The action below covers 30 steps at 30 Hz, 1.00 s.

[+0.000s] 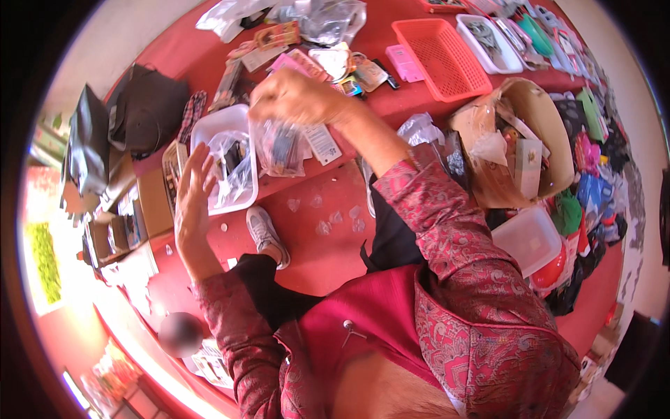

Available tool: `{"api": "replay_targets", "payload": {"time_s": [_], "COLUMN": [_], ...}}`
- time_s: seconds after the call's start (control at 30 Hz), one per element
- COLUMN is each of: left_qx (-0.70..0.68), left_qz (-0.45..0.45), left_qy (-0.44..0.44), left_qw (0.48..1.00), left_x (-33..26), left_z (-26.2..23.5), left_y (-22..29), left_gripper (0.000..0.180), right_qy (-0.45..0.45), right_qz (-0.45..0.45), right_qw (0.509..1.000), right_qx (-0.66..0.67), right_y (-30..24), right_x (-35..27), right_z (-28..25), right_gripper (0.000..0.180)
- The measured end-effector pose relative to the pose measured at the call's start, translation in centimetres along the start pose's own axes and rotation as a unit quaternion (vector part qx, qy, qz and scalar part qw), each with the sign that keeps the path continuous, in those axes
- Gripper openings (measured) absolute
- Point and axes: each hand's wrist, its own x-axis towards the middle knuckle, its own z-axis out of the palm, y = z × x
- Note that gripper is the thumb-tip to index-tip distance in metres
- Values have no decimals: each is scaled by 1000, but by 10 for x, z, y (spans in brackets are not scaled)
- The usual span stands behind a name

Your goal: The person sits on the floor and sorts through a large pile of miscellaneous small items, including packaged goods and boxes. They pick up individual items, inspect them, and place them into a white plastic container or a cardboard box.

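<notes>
Below, floor (314, 260) lies open; left hand (192, 208) spreads a wide grip beside the tub rim (232, 209); right hand (289, 96) curls, contents unclear.

the left hand (191, 209) is near a white tub (252, 176).

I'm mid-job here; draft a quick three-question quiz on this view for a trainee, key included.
1. True or false: the red basket lies to the right of the white tub.
2. What lies in that tub? A) a shoe B) clear plastic C) a cardboard box
3. Which of the wearer's hands is plainly open?

Key: 1. True. 2. B. 3. The left hand.
</notes>
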Motion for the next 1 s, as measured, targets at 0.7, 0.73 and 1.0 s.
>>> {"api": "replay_targets", "payload": {"time_s": [0.7, 0.73, 1.0], "left_qx": [-66, -130, -273], "left_qz": [-193, -192, -219], "left_qy": [-295, -325, -45], "left_qw": [933, 917, 936], "left_x": [-34, -38, 50], "left_z": [45, 58, 65], "left_y": [-20, -10, -84], "left_gripper": [63, 54, 40], "right_qy": [215, 328, 378], "right_qz": [175, 181, -12], "right_qw": [940, 908, 844], "right_qx": [-196, -190, -380], "right_y": [4, 15, -25], "right_x": [15, 16, -8], "right_z": [32, 13, 112], "right_gripper": [18, 19, 31]}}
